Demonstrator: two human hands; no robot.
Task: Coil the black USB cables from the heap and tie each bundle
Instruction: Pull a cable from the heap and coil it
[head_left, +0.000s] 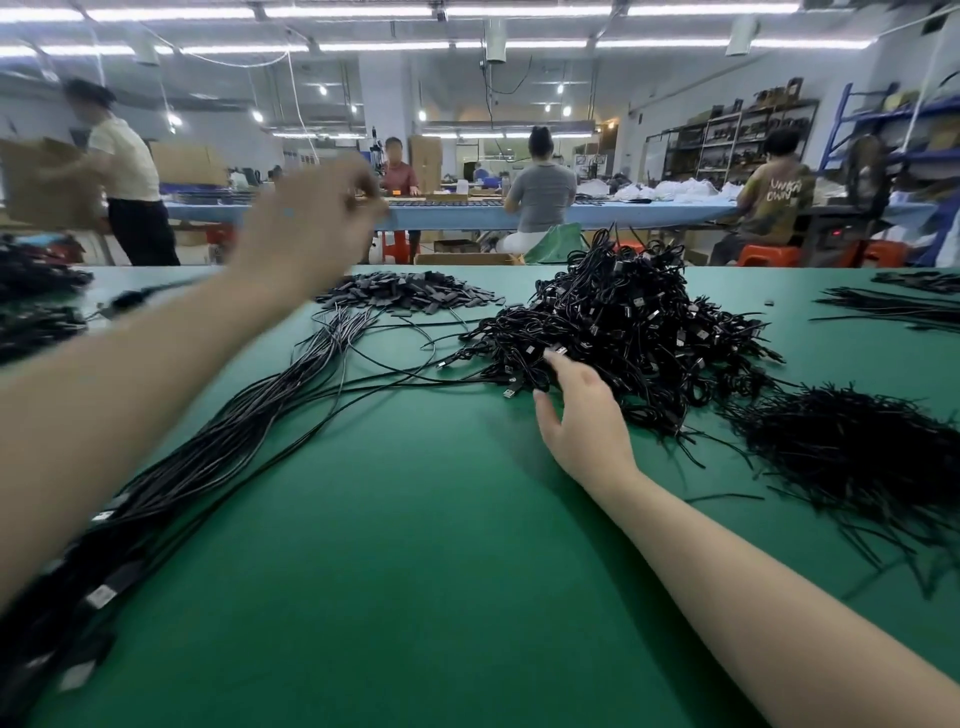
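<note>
A green mat (415, 519), smooth and matte, is covering the table from near edge to far edge. A tangled heap of thin black USB cables (634, 332), glossy, with small rectangular metal-tipped plugs showing through, is sitting right of centre toward the far edge. A long sheaf of straight cables (218, 447) is running from the near left corner diagonally toward the far middle, its ends fanning out. A flat pile of small dark rectangular pieces (410, 293) is lying near the far edge, just left of the heap. A bristly mass of thin black ties (857, 447) is spreading along the right edge. More cable bundles are lying at the far right corner (898, 306) and the left edge (36, 296).

The near middle of the mat is lying bare, giving open room between both forearms.

The right hand (582, 415) is resting low on the mat, fingers reaching into the heap's near side and curling among the cables; what it is grasping cannot be told. The left hand (311, 218) is raised above the far left, motion-blurred, fingertips pinched together; whether anything is between them cannot be told.

Seated workers (543, 187) are occupying a bench beyond the table.
</note>
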